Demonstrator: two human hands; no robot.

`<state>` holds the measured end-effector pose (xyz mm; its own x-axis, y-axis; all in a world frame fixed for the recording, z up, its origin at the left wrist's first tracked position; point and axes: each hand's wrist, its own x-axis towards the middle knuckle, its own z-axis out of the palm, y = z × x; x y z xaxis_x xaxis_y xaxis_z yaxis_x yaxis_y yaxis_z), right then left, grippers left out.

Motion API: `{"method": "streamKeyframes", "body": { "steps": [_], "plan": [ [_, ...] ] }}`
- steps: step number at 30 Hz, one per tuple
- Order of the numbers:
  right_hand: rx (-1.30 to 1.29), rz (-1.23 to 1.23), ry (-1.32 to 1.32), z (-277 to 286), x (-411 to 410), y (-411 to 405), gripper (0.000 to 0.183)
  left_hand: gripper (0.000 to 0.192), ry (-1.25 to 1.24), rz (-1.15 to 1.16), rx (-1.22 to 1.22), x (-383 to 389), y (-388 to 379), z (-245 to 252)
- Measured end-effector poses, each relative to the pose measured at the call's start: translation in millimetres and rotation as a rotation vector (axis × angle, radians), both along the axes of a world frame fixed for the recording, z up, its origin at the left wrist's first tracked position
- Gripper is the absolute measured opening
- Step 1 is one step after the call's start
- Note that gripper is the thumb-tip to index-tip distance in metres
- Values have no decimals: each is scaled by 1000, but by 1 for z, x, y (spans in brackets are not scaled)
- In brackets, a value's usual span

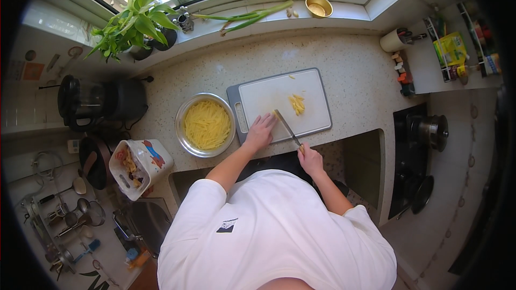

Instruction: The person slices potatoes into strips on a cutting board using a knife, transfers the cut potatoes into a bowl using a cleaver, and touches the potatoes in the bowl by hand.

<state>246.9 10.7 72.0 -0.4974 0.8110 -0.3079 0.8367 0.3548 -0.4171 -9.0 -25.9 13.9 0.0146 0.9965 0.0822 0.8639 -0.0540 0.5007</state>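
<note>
My right hand (311, 160) grips the handle of a kitchen knife (287, 125), its blade pointing away from me over the white cutting board (258, 92) with a grey rim. On the board's near left part lies my left hand (261, 131), fingertips close to the blade. A small bit of yellow food shows at the blade's tip; whether my left fingers press on it is hard to tell. To the right of the knife rests a small pile of pale yellow strips (297, 104), apparently potato. A metal bowl (180, 141) full of similar yellow shreds (207, 125) stands left of the board.
A white bin (159, 157) holding scraps stands left of the bowl, near a black appliance (102, 102). Spring onions (258, 16), a golden bowl (319, 7) and a potted plant (141, 24) line the windowsill. At right is a stove with a pot (432, 133).
</note>
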Motion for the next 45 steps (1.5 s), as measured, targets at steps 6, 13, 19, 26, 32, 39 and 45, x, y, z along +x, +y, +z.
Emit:
{"method": "streamKeyframes", "body": {
  "steps": [6,13,19,26,32,39,45],
  "plan": [
    [31,7,-31,-7,-4,-2,28,68,0,3,5,1,1,-1],
    [-14,-46,-20,-10,-13,4,27,70,8,6,-19,0,1,1],
    [-50,-199,210,-12,-10,4,27,68,-16,1,-24,1,0,4],
    [4,-51,54,-3,-2,2,25,65,-27,-13,-8,-3,-1,-2],
    [14,-7,19,-2,-2,-2,25,65,-16,-9,-12,-1,-1,-2],
    [12,8,21,0,-1,-1,25,65,-16,-9,-7,0,0,-3],
    [9,3,12,0,-1,-2,25,66,-17,-10,-7,0,1,-2]
  ]
}}
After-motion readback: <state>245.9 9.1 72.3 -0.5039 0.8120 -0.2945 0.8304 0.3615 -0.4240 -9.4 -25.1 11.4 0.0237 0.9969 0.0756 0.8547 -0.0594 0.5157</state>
